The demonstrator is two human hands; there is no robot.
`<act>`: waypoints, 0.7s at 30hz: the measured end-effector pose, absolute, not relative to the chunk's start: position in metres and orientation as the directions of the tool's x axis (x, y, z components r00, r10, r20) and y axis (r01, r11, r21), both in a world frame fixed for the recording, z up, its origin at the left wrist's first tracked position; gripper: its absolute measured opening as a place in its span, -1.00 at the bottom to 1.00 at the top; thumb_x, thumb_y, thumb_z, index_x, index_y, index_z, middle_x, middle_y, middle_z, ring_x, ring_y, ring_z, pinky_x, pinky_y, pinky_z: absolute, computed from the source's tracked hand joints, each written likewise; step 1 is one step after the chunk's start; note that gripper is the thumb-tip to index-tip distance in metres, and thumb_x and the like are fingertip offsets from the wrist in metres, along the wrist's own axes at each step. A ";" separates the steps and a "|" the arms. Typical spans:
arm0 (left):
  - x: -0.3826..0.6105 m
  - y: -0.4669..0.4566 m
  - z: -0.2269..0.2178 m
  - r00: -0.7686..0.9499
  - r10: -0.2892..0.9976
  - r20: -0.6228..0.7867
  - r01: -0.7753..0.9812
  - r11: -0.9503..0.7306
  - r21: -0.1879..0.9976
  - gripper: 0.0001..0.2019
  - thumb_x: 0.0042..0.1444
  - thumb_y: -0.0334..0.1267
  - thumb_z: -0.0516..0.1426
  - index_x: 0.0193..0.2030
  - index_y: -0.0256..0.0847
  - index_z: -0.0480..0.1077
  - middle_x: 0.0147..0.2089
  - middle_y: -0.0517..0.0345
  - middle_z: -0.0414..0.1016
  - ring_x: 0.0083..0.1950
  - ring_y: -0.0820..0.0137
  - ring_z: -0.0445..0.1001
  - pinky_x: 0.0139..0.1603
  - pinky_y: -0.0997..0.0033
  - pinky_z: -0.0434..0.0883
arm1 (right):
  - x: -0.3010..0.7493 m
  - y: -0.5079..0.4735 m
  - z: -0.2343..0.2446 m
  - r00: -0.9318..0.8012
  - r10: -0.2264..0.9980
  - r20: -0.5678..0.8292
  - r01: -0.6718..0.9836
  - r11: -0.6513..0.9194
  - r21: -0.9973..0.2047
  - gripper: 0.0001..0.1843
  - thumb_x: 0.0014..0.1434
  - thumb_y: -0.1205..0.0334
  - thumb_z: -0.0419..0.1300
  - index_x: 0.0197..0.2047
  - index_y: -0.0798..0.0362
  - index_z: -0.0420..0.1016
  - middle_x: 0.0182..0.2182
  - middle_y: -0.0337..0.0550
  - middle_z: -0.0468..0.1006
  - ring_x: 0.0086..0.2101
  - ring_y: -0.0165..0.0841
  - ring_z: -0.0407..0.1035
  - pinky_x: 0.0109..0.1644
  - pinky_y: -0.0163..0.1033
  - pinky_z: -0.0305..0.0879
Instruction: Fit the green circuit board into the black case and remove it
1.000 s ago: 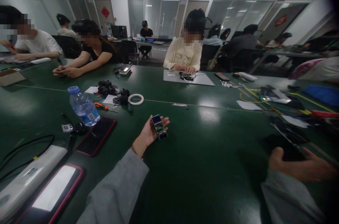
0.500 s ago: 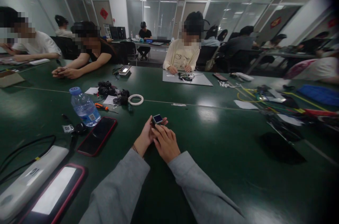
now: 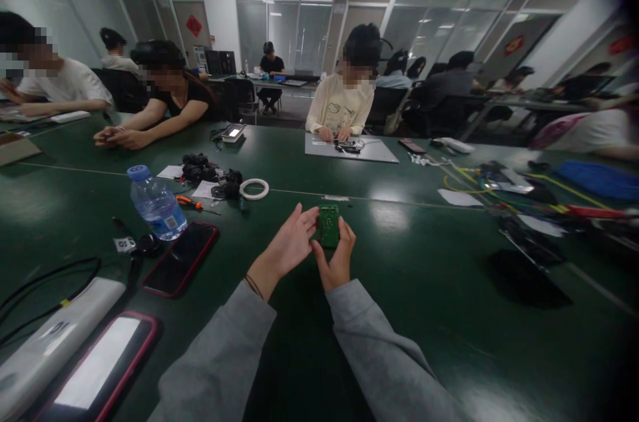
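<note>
One blue-capped bottle (image 3: 156,206): standing upright, fill hard to make out. One carton (image 3: 16,148): sitting at far left, contents hidden. Two red-edged phones (image 3: 180,259), one orange screwdriver (image 3: 190,203), one white ring (image 3: 254,198): lying on the table (image 3: 424,342). One green circuit board (image 3: 329,227): being held above the table, right hand (image 3: 338,255) gripping it by its edges; left hand (image 3: 289,242), unclenched, hovering alongside, contact unclear.

The left hand (image 3: 290,241) slants rightward, fingers extended, beside the curled right hand (image 3: 338,261).

Green rectangular circuit board (image 3: 328,225), speckled face showing, long edges near upright, in the right fingers (image 3: 345,234)
</note>
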State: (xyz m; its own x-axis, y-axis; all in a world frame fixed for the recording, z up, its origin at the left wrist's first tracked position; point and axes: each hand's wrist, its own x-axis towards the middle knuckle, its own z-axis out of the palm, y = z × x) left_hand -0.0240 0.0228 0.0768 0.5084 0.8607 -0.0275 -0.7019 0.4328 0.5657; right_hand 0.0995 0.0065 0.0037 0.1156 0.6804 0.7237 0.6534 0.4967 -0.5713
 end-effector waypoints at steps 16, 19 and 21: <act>-0.025 0.018 0.055 0.658 0.753 -0.028 -0.492 0.458 0.741 -0.58 0.18 -0.08 -0.03 0.09 -0.29 0.28 0.12 -0.24 0.32 0.17 0.11 0.27 0.16 0.05 0.14 | 0.200 0.039 0.006 0.291 0.914 -0.282 -0.614 -0.048 -0.788 -0.67 0.00 0.16 0.25 -0.17 0.13 0.37 -0.30 -0.07 0.48 -0.36 -0.30 0.44 -0.44 -0.28 0.47; -0.036 0.031 0.025 0.602 0.787 -0.131 -0.554 0.531 0.641 -0.59 0.18 -0.08 -0.02 0.07 -0.29 0.26 0.15 -0.23 0.28 0.16 0.13 0.29 0.14 0.05 0.19 | 0.266 0.036 0.014 0.374 0.884 -0.279 -0.604 0.004 -0.797 -0.78 0.13 0.23 0.10 -0.15 0.13 0.37 -0.27 -0.02 0.47 -0.36 -0.30 0.46 -0.48 -0.33 0.46; -0.045 0.042 0.007 0.513 0.837 -0.190 -0.666 0.528 0.526 -0.63 0.18 -0.11 -0.02 0.04 -0.28 0.25 0.18 -0.19 0.25 0.17 0.17 0.29 0.13 0.10 0.22 | 0.314 0.030 0.021 0.489 0.856 -0.167 -0.511 0.126 -0.850 -0.78 0.16 0.29 0.04 -0.12 0.11 0.37 -0.18 -0.01 0.44 -0.36 -0.32 0.46 -0.46 -0.34 0.45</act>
State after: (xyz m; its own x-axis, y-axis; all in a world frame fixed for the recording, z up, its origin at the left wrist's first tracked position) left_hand -0.0449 0.0419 0.0069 0.5134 0.8368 -0.1904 -0.6662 0.5284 0.5262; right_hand 0.3137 0.0302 0.0206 0.4889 0.8562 -0.1669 -0.5111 0.1260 -0.8503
